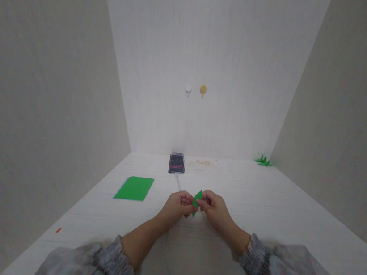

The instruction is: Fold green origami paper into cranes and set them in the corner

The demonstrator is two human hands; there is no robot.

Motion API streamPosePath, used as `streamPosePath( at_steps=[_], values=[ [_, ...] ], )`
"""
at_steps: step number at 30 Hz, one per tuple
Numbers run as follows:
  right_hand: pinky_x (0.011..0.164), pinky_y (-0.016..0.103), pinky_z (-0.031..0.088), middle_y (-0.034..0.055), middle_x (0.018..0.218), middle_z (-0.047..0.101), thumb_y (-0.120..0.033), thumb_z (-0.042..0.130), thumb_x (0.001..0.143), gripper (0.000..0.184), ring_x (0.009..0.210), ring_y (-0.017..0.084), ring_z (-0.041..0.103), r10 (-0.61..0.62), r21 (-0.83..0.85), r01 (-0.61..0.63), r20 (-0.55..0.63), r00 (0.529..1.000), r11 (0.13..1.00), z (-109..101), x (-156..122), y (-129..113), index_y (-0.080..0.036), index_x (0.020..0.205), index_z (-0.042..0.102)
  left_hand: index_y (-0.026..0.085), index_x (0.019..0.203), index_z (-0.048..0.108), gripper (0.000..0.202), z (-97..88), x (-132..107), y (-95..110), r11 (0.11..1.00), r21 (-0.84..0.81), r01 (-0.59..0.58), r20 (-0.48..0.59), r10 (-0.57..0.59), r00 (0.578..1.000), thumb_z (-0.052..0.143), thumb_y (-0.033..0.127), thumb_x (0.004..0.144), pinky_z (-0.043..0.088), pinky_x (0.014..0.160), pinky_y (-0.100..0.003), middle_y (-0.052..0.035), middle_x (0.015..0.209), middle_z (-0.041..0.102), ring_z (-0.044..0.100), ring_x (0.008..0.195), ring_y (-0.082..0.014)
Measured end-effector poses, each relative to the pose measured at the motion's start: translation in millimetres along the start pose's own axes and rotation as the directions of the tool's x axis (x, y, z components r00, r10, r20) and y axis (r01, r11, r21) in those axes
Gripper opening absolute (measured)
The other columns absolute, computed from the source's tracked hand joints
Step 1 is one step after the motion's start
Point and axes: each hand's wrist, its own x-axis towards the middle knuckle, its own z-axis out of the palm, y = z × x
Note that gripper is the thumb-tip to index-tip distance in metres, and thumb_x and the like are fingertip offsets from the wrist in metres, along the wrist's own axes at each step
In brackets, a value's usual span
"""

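A small folded piece of green paper (197,198) is held between my two hands, just above the white table. My left hand (179,204) pinches its left side with thumb and fingers. On the other side my right hand (212,204) grips it between thumb and forefinger. The paper stands roughly upright, with one pointed end up and another down; fingers cover part of its folds. To the left of my hands lies a flat stack of green paper sheets (134,188).
Folded green paper pieces (263,161) sit at the back right corner. A blurred dark device (177,163) with a white cable (166,252) stands at the back. A small orange-red scrap (58,230) lies at left. White (188,87) and yellow (203,89) round items hang on the back wall.
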Motion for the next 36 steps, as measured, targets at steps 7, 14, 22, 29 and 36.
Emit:
streamPosePath(
  at_steps=[7, 14, 22, 29, 36],
  values=[
    [0.047, 0.021, 0.030, -0.0047, 0.050, 0.041, -0.015, 0.047, 0.067, 0.014, 0.049, 0.010, 0.038, -0.078, -0.168, 0.079, 0.010, 0.997, 0.983, -1.0, -2.3, -0.5, -0.019, 0.055, 0.041, 0.013, 0.062, 0.056, 0.023, 0.1, -1.9, 5.5, 1.000, 0.019, -0.024, 0.009, 0.024, 1.000, 0.069, 0.030, 0.053, 0.029, 0.043, -0.019, 0.0043, 0.048, 0.050, 0.040, 0.041, -0.0054],
    [0.048, 0.022, 0.033, -0.0041, 0.052, 0.044, -0.029, 0.050, 0.070, 0.015, 0.049, 0.010, 0.042, -0.037, 0.038, 0.036, 0.028, 0.999, 0.999, -1.2, -4.4, -8.4, -0.018, 0.060, 0.046, 0.013, 0.060, 0.058, 0.019, 0.0, -2.9, 9.8, 0.999, -0.006, -0.049, -0.047, 0.049, 0.998, 0.067, 0.029, 0.055, 0.028, 0.044, -0.020, 0.0040, 0.047, 0.050, 0.039, 0.042, -0.0060],
    [0.051, 0.023, 0.038, -0.0022, 0.053, 0.053, -0.033, 0.054, 0.070, 0.018, 0.051, 0.011, 0.049, 0.007, 0.097, -0.016, 0.086, 0.996, 0.995, -0.4, -4.4, -0.6, -0.017, 0.064, 0.052, 0.013, 0.058, 0.057, 0.018, -3.8, 1.5, 1.2, 0.998, -0.013, -0.058, -0.101, 0.056, 0.993, 0.067, 0.027, 0.055, 0.027, 0.044, -0.020, 0.0044, 0.042, 0.048, 0.039, 0.040, -0.0063],
    [0.047, 0.021, 0.034, -0.0032, 0.050, 0.049, -0.030, 0.051, 0.072, 0.021, 0.048, 0.010, 0.045, -0.012, 0.023, 0.010, 0.097, 0.995, 1.000, -2.9, -6.6, -5.1, -0.017, 0.057, 0.050, 0.013, 0.058, 0.057, 0.021, -1.5, 2.6, 2.3, 0.997, -0.052, -0.055, -0.108, 0.049, 0.993, 0.067, 0.031, 0.056, 0.028, 0.045, -0.021, 0.0038, 0.043, 0.048, 0.039, 0.041, -0.0067],
    [0.050, 0.021, 0.033, -0.0031, 0.051, 0.048, -0.030, 0.051, 0.073, 0.021, 0.050, 0.010, 0.044, -0.032, 0.106, 0.024, 0.076, 0.997, 0.994, -5.7, -11.7, -13.7, -0.017, 0.056, 0.052, 0.013, 0.057, 0.056, 0.021, 3.1, 0.1, 6.3, 0.988, -0.146, -0.043, -0.088, 0.030, 0.996, 0.068, 0.029, 0.054, 0.027, 0.045, -0.020, 0.0047, 0.042, 0.046, 0.037, 0.041, -0.0057]
  ],
)
